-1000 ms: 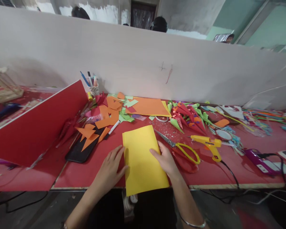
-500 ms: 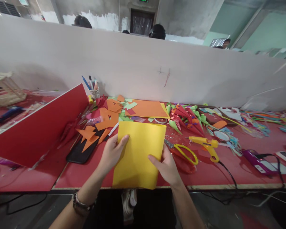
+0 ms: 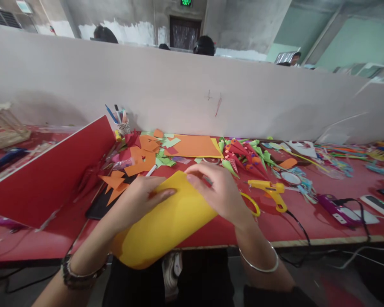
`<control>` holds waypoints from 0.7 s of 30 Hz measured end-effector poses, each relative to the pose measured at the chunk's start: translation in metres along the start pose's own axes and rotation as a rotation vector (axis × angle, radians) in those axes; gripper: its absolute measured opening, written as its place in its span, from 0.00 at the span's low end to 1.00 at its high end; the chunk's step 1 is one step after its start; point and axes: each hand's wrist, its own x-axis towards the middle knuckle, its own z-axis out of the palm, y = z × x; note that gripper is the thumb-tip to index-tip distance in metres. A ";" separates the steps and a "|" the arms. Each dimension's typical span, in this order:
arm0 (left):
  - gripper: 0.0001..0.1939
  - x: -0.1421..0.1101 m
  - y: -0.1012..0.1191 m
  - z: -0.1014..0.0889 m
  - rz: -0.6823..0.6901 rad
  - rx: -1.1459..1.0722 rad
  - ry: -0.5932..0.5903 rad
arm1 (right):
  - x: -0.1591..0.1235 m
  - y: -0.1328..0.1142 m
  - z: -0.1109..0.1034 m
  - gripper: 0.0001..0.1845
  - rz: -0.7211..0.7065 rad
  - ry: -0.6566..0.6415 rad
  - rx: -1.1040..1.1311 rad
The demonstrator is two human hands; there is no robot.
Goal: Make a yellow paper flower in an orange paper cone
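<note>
A yellow sheet of paper [image 3: 166,221] is curled between my hands, tilted, its wider end hanging over the table's front edge. My left hand [image 3: 139,198] grips its left side, thumb lying on top. At the far upper corner my right hand [image 3: 216,187] pinches the paper between thumb and fingers. Just right of that hand shows a yellow handle of scissors [image 3: 252,204]; the rest of them is hidden behind the hand. Beside my left hand, orange paper scraps [image 3: 114,183] lie on a black phone-like slab [image 3: 97,204].
A yellow glue gun [image 3: 270,189] lies to the right, its cord running off the front edge. Rolled red and green paper cones [image 3: 243,153] are heaped behind. An orange sheet [image 3: 195,146] lies at the back. A red board [image 3: 57,170] leans at left; a pen cup [image 3: 123,127] stands behind.
The yellow paper has gone from upright and fairly flat to curled and slanted. My right hand has moved up to its far corner; my left hand has shifted slightly left.
</note>
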 end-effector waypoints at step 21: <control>0.19 -0.008 0.005 -0.006 -0.077 0.183 0.101 | -0.008 0.011 -0.001 0.15 0.139 -0.040 0.202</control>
